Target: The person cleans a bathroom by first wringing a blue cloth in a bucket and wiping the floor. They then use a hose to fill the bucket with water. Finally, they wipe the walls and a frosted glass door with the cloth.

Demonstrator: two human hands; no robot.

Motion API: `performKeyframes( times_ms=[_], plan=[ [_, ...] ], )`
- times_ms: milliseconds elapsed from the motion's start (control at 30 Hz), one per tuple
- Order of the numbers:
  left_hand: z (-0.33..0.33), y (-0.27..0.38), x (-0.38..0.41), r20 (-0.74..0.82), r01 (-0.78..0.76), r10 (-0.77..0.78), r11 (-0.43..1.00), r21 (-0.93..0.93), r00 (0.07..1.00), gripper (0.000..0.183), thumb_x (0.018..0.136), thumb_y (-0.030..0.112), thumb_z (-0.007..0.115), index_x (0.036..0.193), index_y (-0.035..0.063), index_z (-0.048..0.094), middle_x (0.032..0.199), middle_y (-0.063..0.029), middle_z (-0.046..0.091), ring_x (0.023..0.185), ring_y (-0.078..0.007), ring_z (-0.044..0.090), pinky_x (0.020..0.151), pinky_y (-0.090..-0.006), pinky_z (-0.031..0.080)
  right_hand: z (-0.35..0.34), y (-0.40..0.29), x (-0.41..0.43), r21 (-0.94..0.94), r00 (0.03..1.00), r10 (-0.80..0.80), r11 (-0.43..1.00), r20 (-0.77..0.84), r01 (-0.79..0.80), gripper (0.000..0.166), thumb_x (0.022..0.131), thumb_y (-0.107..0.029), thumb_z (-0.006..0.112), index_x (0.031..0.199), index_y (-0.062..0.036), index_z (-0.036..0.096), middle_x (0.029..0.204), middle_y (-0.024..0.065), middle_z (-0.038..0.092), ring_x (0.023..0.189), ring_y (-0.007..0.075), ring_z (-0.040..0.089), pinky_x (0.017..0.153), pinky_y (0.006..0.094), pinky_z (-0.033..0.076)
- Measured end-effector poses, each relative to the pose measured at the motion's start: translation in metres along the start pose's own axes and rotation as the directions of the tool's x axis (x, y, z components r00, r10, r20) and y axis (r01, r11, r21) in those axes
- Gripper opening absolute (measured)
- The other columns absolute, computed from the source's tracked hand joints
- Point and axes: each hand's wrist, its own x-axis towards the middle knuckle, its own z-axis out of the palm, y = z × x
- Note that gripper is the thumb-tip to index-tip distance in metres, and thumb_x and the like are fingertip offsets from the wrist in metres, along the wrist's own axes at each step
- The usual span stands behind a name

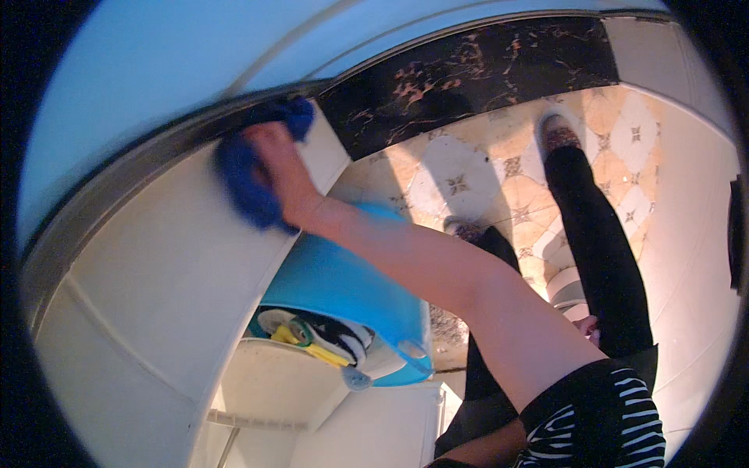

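My right hand (281,167) reaches across to the left and presses a dark blue cloth (248,187) onto a white tiled ledge (140,257), beside a grey metal frame edge (99,216). The hand and cloth are blurred. Part of my left hand (588,329) shows next to my trouser leg, low on the right; my right arm covers much of the left arm. Whether that hand holds anything is not visible. Below the right forearm is a bright blue plastic container (345,275) with yellow, green and black-and-white items in it.
Black marble-patterned panel (468,76) runs along the far side. My shoes stand on patterned floor tiles (456,181). A white surface (368,427) lies below the blue container. Pale walls flank the right side, with a dark object (736,234) at the edge.
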Motion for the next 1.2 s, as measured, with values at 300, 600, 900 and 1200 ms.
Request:
performKeyframes(
  times_ms=[300,600,900,1200],
  plan=[
    [0.008,0.005,0.007,0.080,0.041,-0.040,0.999,-0.011,0.996,0.030,0.097,0.015,0.059,0.121,-0.0024,0.057,0.107,-0.0144,0.065,0.098,-0.0242,0.063,0.087,-0.0344,0.050,-0.042,0.109,0.057,0.977,0.472,0.874,-0.015,0.117,-0.215,0.033,0.095,-0.036,0.056,0.118,-0.0129,0.064,0.119,0.0114,0.066,0.111,0.0299,0.060,0.095,0.0472,0.049],
    [0.024,0.013,0.005,0.137,0.092,-0.088,0.996,-0.017,0.987,0.028,0.098,0.014,0.058,0.121,-0.0025,0.058,0.107,-0.0140,0.066,0.097,-0.0232,0.064,0.086,-0.0333,0.050,-0.233,0.106,0.121,0.902,0.580,0.813,0.280,-0.041,-0.329,0.035,0.093,-0.043,0.052,0.113,-0.0157,0.064,0.112,0.0099,0.067,0.106,0.0303,0.061,0.094,0.0515,0.050],
    [0.047,0.020,0.011,0.007,0.111,-0.113,0.982,0.156,0.994,0.021,0.099,0.012,0.058,0.116,-0.0005,0.061,0.104,-0.0126,0.066,0.094,-0.0216,0.064,0.083,-0.0330,0.051,-0.566,-0.057,0.147,-0.281,0.877,0.131,0.916,-0.462,-0.285,0.032,0.091,-0.030,0.066,0.114,-0.0071,0.066,0.098,0.0081,0.070,0.087,0.0294,0.069,0.081,0.0458,0.057],
    [0.046,0.051,0.020,-0.037,0.228,-0.242,0.949,-0.215,0.970,0.019,0.099,0.012,0.054,0.111,-0.0002,0.061,0.101,-0.0118,0.066,0.093,-0.0202,0.064,0.084,-0.0342,0.052,-0.572,-0.341,0.085,-0.276,0.936,0.032,-0.951,0.352,0.136,0.052,0.080,-0.015,0.062,0.131,-0.0081,0.060,0.145,0.0049,0.051,0.138,0.0326,0.041,0.115,0.0497,0.031]
  ],
)
